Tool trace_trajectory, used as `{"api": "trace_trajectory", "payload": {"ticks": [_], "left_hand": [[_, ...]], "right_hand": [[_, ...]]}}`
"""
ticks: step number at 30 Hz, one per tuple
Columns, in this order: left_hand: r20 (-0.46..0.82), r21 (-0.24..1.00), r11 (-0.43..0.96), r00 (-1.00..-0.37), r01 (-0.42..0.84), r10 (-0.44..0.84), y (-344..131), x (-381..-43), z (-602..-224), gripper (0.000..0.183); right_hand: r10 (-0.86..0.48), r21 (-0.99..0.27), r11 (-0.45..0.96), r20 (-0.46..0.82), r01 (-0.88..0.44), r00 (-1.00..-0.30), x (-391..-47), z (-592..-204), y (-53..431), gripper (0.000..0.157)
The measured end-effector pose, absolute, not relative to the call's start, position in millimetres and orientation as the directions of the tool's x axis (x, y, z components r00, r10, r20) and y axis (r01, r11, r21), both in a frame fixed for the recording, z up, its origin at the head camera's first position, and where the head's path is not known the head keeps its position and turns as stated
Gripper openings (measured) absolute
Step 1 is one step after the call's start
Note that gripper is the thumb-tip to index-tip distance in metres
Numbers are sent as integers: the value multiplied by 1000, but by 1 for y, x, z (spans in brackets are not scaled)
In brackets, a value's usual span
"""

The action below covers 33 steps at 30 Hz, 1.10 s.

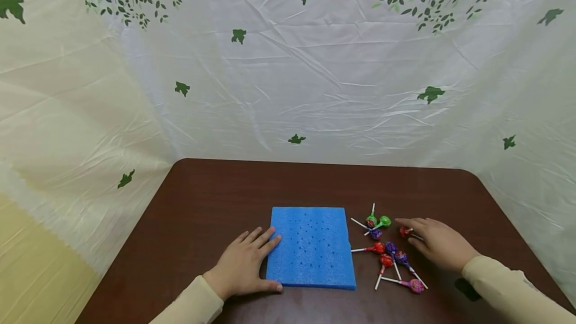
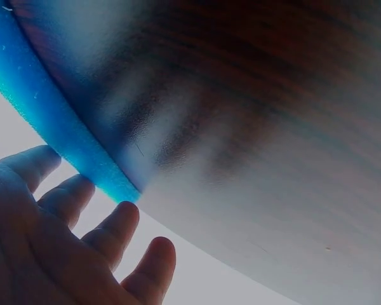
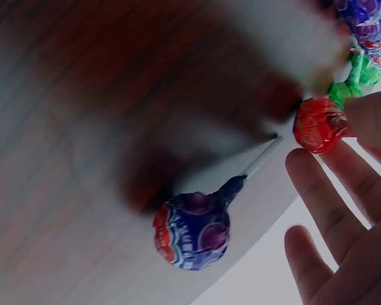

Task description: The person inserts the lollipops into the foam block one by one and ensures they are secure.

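Note:
A blue foam board (image 1: 310, 246) dotted with small holes lies on the table. My left hand (image 1: 247, 264) rests at its left edge with fingers spread, fingertips on the foam and thumb by the near corner. To the right, my right hand (image 1: 443, 244) has thumb and fingers about a red-wrapped lollipop (image 3: 319, 124), whose white stick shows beneath the fingers in the head view. Several lollipops in red, green and purple wrappers lie loose between board and right hand, among them a green one (image 1: 384, 221) and a pink-purple one (image 1: 416, 286). A purple lollipop (image 3: 193, 230) looms close in the right wrist view.
The dark brown table (image 1: 216, 189) has rounded far corners. Behind it hangs a pale cloth (image 1: 315, 89) printed with green leaves and branches. A dark shadow (image 1: 468, 289) falls under the right sleeve.

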<state>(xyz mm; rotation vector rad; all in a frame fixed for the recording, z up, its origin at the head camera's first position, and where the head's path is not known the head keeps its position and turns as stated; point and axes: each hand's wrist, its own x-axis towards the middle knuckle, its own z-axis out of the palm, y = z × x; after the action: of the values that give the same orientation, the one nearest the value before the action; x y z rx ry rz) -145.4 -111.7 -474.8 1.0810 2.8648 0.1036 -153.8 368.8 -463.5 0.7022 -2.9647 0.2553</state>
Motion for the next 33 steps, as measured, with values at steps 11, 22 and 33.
{"api": "trace_trajectory", "payload": {"ticks": [11,22,33], "left_hand": [[-50,102,755,-755,648,654,-115,-146,-478,102],[-35,85,747,-748,659,663,-115,-148,-482,102],[-57,88,749,-747,657,662,-113,-148,-478,101]], "right_hand": [[-432,-174,880,97,-442,-897,-153,-461,356,44],[-492,-131,849,156,-512,-856,-159,-470,355,29],[-457,-118,871,161,-477,-875,-159,-468,355,29]]}}
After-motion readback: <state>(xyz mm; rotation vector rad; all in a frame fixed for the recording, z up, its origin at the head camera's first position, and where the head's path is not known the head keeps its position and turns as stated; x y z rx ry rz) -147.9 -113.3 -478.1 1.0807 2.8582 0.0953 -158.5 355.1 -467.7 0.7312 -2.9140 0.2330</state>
